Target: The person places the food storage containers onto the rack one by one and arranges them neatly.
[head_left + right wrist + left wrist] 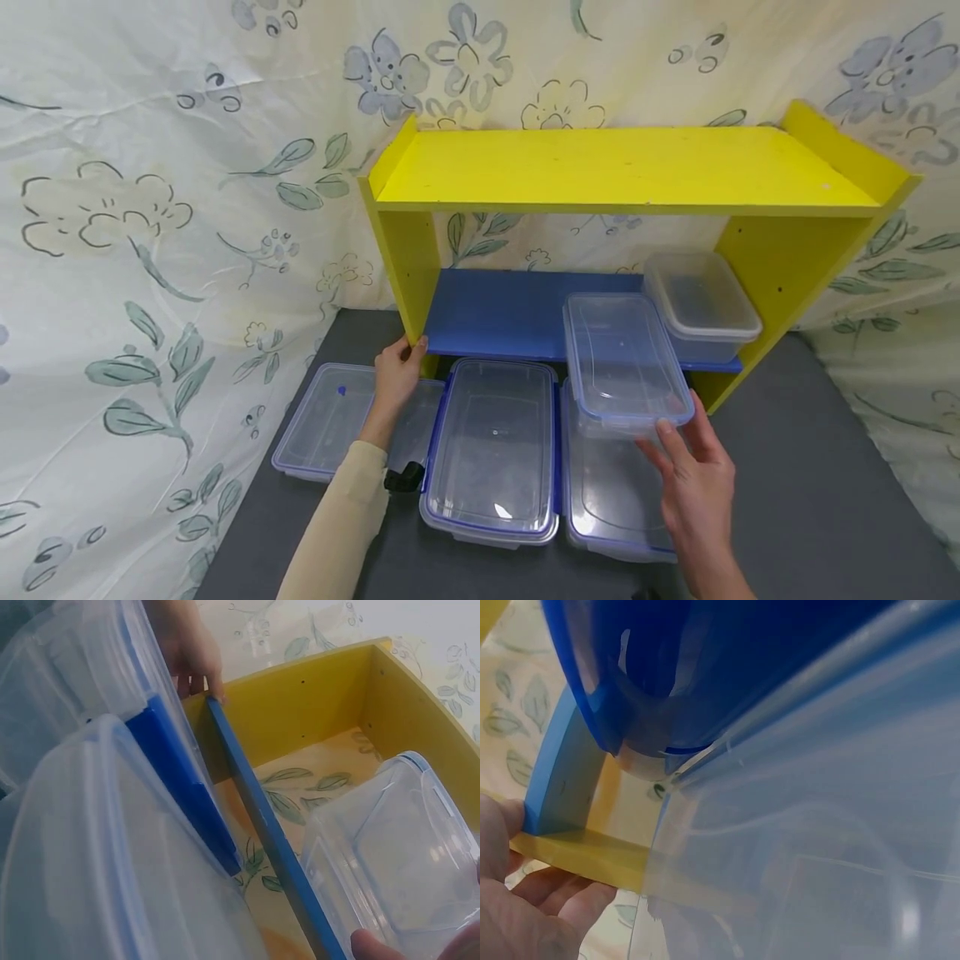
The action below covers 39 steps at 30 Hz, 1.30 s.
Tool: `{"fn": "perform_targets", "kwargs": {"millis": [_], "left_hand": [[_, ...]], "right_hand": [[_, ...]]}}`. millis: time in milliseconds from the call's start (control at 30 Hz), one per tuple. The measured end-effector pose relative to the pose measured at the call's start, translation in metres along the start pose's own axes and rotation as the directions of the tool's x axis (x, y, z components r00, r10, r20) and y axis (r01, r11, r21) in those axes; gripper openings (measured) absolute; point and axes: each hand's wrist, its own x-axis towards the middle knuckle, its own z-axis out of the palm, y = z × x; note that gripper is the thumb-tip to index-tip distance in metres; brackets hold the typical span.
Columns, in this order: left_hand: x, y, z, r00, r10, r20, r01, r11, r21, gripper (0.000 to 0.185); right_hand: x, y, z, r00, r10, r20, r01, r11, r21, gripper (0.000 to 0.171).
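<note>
The right hand (693,492) holds a clear lidded box (626,362) by its near edge, fingers (670,440) curled on the rim, the box half on the blue lower board (495,312) of a yellow shelf (622,167). The left hand (396,375) grips the shelf's left upright. Behind sits another clear box (701,304). Three lidded boxes (491,450) lie on the grey surface (810,500) below.
</note>
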Motion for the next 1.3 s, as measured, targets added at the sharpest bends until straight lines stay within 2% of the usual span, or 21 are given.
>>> {"fn": "perform_targets", "kwargs": {"millis": [200, 600, 900, 1300], "left_hand": [[-0.001, 0.000, 0.000, 1.000, -0.013, 0.005, 0.013, 1.000, -0.011, 0.027], [0.000, 0.000, -0.001, 1.000, -0.014, 0.011, 0.014, 1.000, -0.011, 0.027], [-0.001, 0.000, -0.001, 1.000, 0.005, -0.007, -0.005, 1.000, 0.010, 0.026], [-0.002, -0.001, -0.003, 1.000, 0.009, 0.008, -0.009, 1.000, -0.016, 0.027]], "right_hand": [[0.006, 0.001, 0.005, 1.000, -0.003, 0.018, 0.003, 1.000, 0.015, 0.063], [0.016, 0.003, 0.014, 0.994, -0.053, 0.097, 0.058, 0.997, -0.051, 0.066], [0.026, 0.006, 0.023, 0.993, -0.062, 0.098, 0.075, 0.988, -0.138, 0.067], [0.040, 0.009, 0.034, 0.995, -0.046, 0.085, 0.056, 0.992, -0.115, 0.067]]}}
